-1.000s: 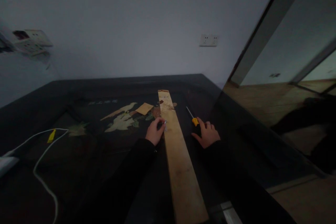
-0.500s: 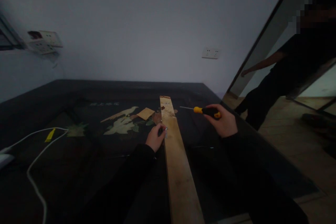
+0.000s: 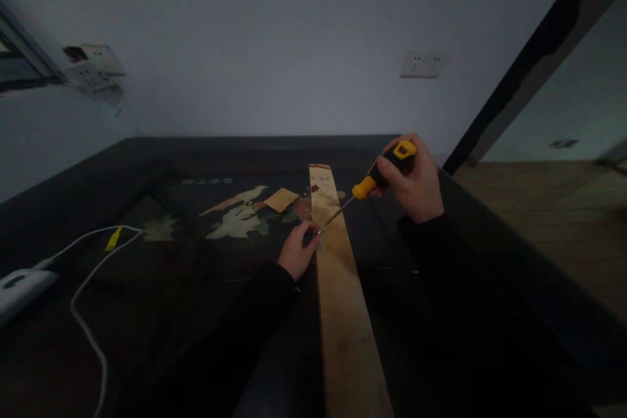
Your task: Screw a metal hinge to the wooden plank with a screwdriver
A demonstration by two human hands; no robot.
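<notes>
A long pale wooden plank (image 3: 343, 300) lies lengthwise on a dark table (image 3: 147, 287). My left hand (image 3: 298, 253) rests at the plank's left edge, fingers pinched on a small shiny metal piece (image 3: 319, 235) that looks like a screw. My right hand (image 3: 411, 179) is raised over the plank's far end, closed around a yellow-and-black screwdriver (image 3: 377, 176). The shaft slants down to the left and its tip meets the metal piece at my left fingertips.
The tabletop carries a pale bird-and-flower inlay (image 3: 240, 215) and a small tan square piece (image 3: 281, 199). A white cable (image 3: 83, 294) with a yellow tag and a white adapter (image 3: 19, 284) lie at the left. Wall sockets (image 3: 424, 64) behind; wooden floor to the right.
My right hand picked the screwdriver up off the table, lifted it, and swung its tip down to the metal piece in my left hand. A person seen at the right has left view.
</notes>
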